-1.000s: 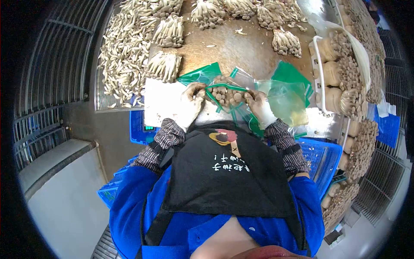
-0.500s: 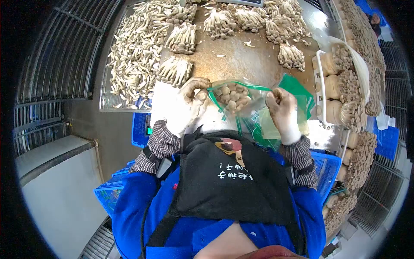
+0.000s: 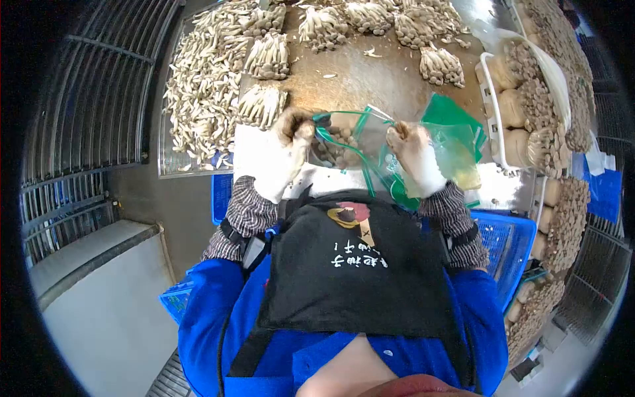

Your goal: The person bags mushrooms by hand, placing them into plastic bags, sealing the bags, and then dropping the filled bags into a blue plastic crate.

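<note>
A clear plastic bag [image 3: 370,142] with green edges is stretched between my two gloved hands, its mouth parted. Brown-capped mushrooms [image 3: 340,149] lie inside it, toward the left. My left hand [image 3: 291,142] is closed on the bag's left edge; the glove is soiled brown at the fingers. On the other side, my right hand [image 3: 417,155] pinches the right edge of the bag, fingers pressed together. Below and right of that hand lie more clear bags with green print [image 3: 463,159], partly covered by it. A cluster of mushrooms [image 3: 263,106] rests just beyond my left hand.
Loose mushrooms [image 3: 202,92] fill a clear-walled tray at the left. Several mushroom clusters [image 3: 324,30] stand along the far side of the table [image 3: 357,73]. A white crate [image 3: 493,112] of mushrooms borders the right side. Blue baskets [image 3: 506,245] sit below the table edge.
My right hand has moved left, bringing the bag's edges closer together. The bag's mouth has folded and tilted, and the mushrooms in it show less. The view has shifted slightly.
</note>
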`<state>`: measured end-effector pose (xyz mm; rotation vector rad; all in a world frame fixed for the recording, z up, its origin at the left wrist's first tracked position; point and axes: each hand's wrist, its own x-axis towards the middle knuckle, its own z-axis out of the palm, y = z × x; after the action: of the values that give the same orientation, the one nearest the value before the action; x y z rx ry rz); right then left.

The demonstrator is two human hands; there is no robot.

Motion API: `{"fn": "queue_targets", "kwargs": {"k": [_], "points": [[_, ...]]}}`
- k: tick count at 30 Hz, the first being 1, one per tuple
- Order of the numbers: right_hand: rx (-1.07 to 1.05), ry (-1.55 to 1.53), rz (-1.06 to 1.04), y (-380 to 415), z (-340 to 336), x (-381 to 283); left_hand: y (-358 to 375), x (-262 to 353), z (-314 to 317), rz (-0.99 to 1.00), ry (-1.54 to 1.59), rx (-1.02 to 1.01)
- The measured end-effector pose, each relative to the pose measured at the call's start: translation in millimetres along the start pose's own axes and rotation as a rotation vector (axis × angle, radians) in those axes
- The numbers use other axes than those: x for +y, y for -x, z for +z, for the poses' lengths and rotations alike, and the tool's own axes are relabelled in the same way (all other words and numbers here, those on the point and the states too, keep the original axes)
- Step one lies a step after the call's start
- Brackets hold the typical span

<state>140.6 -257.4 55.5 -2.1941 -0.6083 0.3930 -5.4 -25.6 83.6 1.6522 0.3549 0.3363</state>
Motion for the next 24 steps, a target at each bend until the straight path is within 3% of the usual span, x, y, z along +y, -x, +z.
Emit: {"fn": "queue_targets", "kwargs": {"k": [1, 2, 3, 6, 8, 9, 11, 12, 14, 15, 17, 18, 19, 20, 22, 24], "points": [[-0.079, -0.133, 0.116, -3, 0, -2, -3, -4, 0, 0.002, -0.008, 0.010], [0.007, -0.294, 0.103, -3, 9, 10, 0, -10, 0, 0.025, -0.026, 0.027], [0.010, -0.188, 0.139, -8, 3, 9, 4, -6, 2, 0.046, -0.045, 0.039], [-0.120, -0.474, 0.092, -16, 6, 53, 4, 12, 2, 0.015, -0.082, 0.071], [-0.295, -0.629, -0.301, -18, 30, 103, 3, 19, 0, 0.020, -0.126, 0.066], [-0.306, -0.629, -0.312, -16, 26, 80, 2, 25, 0, 0.023, -0.129, 0.080], [-0.608, -1.146, 0.057, 0, 19, 2, 0, 36, 0, -0.015, -0.160, -0.058], [-0.622, -1.145, 0.051, -4, 27, -13, -5, 28, 0, -0.038, -0.098, -0.112], [-0.283, -0.475, -0.467, -25, 42, -32, -12, 28, 7, 0.044, -0.159, -0.132], [-0.295, -0.478, -0.485, -36, 47, -33, -16, 29, 10, 0.129, -0.216, -0.163], [-0.604, -0.546, -0.364, -50, 57, -42, -23, 28, 5, 0.106, -0.156, -0.154], [-0.559, -0.795, -0.372, -43, 62, -52, -26, 32, -1, 0.098, -0.176, -0.120], [-0.537, -0.535, -0.185, -45, 60, -61, -26, 33, -7, 0.090, -0.192, -0.086], [-0.507, -0.400, -0.186, -50, 59, -63, -23, 28, -11, 0.063, 0.079, -0.122], [-0.491, -0.253, -0.206, -52, 55, -67, -5, 17, -6, 0.153, 0.175, -0.001], [-0.337, -0.144, -0.342, -42, 47, -79, 12, -4, -2, 0.310, 0.284, 0.084]]}}
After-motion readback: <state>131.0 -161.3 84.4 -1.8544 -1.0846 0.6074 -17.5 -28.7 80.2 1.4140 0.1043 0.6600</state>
